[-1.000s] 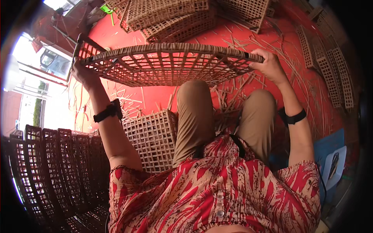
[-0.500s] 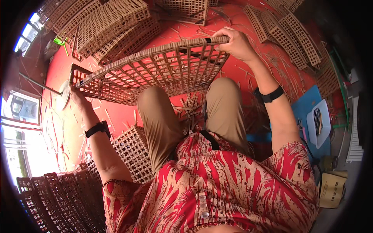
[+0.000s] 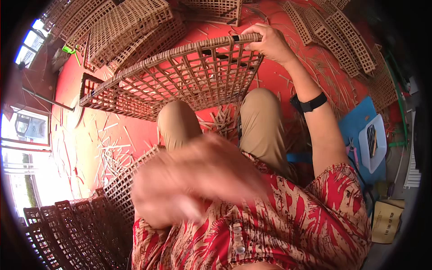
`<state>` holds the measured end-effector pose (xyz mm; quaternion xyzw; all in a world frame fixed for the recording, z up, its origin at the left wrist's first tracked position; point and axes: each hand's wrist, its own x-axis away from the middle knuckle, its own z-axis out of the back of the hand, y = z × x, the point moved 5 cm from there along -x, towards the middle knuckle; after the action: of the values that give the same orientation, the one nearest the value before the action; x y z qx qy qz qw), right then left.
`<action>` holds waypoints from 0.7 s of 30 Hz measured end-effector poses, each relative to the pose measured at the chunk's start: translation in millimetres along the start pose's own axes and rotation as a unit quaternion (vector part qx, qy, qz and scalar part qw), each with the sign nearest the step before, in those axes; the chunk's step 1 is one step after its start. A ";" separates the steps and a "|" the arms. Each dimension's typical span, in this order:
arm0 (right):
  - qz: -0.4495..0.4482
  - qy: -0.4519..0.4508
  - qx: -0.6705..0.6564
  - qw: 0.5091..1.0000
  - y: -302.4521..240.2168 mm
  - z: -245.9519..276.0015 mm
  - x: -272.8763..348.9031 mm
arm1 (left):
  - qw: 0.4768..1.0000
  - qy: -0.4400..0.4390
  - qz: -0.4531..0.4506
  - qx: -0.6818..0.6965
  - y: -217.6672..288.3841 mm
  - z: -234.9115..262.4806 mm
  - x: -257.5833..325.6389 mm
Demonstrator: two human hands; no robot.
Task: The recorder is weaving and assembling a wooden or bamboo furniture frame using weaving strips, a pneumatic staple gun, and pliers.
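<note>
A brown woven lattice basket (image 3: 181,51) stands tilted in front of my knees, its thick wrapped rim uppermost. My right hand (image 3: 273,43) is closed round the far right end of that rim, next to a black band. Close in front of my chest is my left hand (image 3: 198,173), apart from the basket and smeared by motion, so its fingers cannot be made out. My left knee shows between that hand and the basket's lower side. The blurred arm hides part of another lattice panel (image 3: 120,189) beside my left leg.
Stacked lattice baskets (image 3: 130,27) lie at the back left, and more panels (image 3: 333,40) at the back right. Dark baskets (image 3: 74,225) stand at the lower left. Loose strips (image 3: 220,121) litter the red floor. A white tray (image 3: 373,144) with tools sits at the right.
My left hand has let go of the basket's left end and swung in toward my chest. My right hand keeps its hold; the rim has shifted slightly up and left.
</note>
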<state>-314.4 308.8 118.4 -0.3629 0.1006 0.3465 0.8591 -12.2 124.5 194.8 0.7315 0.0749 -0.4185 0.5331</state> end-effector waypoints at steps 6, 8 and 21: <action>0.019 0.020 -0.051 0.998 12.6 -6.4 -8.8 | 0.930 0.290 -0.191 0.117 24.6 -96.1 -48.5; 0.039 0.028 -0.076 0.996 16.2 -9.1 -13.2 | 0.910 0.262 -0.309 0.085 18.0 -91.6 -50.1; -0.039 -0.006 -0.050 0.998 24.4 -10.4 -45.2 | 0.973 -0.015 -0.230 -0.023 37.0 -40.7 -14.7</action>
<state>-363.3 290.1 116.6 -0.4073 0.0637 0.3194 0.8532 20.7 148.3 234.8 0.6757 0.2423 -0.5391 0.4407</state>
